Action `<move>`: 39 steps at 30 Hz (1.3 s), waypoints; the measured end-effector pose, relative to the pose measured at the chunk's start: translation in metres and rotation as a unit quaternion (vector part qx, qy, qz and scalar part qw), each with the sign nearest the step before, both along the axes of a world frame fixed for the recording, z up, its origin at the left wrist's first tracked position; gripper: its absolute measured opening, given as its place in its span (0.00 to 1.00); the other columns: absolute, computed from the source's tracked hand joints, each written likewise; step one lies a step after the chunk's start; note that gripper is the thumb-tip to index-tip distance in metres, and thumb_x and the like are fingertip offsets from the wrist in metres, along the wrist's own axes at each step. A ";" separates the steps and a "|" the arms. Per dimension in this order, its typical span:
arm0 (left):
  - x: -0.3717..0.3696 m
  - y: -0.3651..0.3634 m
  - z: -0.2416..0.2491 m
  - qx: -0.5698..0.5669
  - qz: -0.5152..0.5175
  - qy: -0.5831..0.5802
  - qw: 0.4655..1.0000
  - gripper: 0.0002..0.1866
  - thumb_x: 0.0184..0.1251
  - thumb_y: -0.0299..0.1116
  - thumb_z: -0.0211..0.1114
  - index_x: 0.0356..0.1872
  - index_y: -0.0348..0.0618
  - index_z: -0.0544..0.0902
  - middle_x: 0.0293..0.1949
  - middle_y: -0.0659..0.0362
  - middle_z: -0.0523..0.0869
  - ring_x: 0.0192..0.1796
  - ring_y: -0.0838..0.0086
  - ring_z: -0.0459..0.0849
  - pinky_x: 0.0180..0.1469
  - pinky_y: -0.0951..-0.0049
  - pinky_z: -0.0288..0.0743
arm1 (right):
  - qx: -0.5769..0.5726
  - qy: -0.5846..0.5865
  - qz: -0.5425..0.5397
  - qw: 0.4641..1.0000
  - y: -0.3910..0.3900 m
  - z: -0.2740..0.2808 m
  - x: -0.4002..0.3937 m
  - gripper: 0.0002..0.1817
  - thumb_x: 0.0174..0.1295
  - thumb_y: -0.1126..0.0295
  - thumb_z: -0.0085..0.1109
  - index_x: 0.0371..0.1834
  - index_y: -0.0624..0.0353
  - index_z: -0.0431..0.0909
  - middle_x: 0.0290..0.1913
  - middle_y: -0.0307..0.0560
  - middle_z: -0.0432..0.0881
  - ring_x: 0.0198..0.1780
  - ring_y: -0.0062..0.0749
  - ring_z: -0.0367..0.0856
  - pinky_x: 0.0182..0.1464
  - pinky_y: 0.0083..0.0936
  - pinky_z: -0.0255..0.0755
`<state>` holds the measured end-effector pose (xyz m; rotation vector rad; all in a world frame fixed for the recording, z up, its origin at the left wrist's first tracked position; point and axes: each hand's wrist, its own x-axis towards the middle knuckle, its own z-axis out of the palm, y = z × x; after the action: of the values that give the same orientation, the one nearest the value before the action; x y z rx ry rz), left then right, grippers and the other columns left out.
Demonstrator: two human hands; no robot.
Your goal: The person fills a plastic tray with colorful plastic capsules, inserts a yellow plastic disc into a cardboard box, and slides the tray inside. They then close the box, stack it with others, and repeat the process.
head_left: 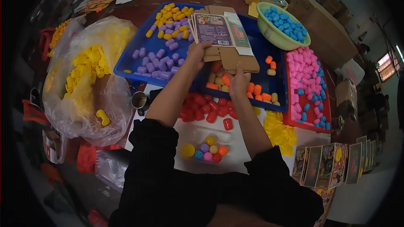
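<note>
My left hand [197,53] grips the near left edge of a stack of flat printed cardboard sleeves [223,33] lying across the blue tray [134,56]. From below, my right hand [239,82] holds the brown bottom edge of the same stack. Purple and yellow capsules [162,56] fill the tray's left half, and orange ones [256,90] lie under the stack. Below my arms, a clear plastic blister [207,148] on the white table holds several coloured capsules in a cluster.
Red capsules [206,109] lie loose at the tray's near edge. A red tray of pink capsules [307,84] and a green bowl of blue ones [283,27] stand right. A plastic bag of yellow capsules [88,75] stands left. Finished printed boxes [332,164] line the lower right.
</note>
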<state>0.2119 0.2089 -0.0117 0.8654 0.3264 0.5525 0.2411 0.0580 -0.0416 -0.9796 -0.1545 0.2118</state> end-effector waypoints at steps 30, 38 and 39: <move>-0.013 0.272 0.063 0.874 -0.045 0.358 0.326 0.31 0.45 0.21 0.62 0.56 0.45 0.67 0.43 0.45 0.79 0.49 0.49 0.77 0.47 0.57 0.74 | -0.311 -0.186 0.099 0.927 -0.078 0.002 0.026 0.09 0.65 0.69 0.53 0.42 0.63 0.74 0.36 0.41 0.80 0.39 0.20 0.79 0.37 0.16 0.74; -0.116 0.189 0.129 0.876 -0.106 0.348 0.318 0.21 0.51 0.28 0.64 0.50 0.40 0.74 0.37 0.43 0.81 0.42 0.49 0.80 0.45 0.55 0.73 | -0.258 -0.188 0.120 0.940 -0.102 0.008 0.005 0.08 0.65 0.70 0.53 0.43 0.62 0.74 0.38 0.40 0.80 0.39 0.19 0.79 0.36 0.14 0.72; -0.128 0.189 0.135 0.864 -0.080 0.359 0.343 0.23 0.50 0.28 0.63 0.51 0.40 0.74 0.38 0.43 0.81 0.43 0.49 0.80 0.47 0.55 0.73 | -0.268 -0.182 0.124 0.938 -0.100 0.009 0.005 0.09 0.65 0.70 0.53 0.44 0.62 0.74 0.38 0.40 0.80 0.39 0.19 0.79 0.36 0.14 0.72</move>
<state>0.0836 0.3982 0.1231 3.3168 0.3396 0.0274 0.2458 -0.0421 -0.0322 -1.5411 -0.5866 0.3116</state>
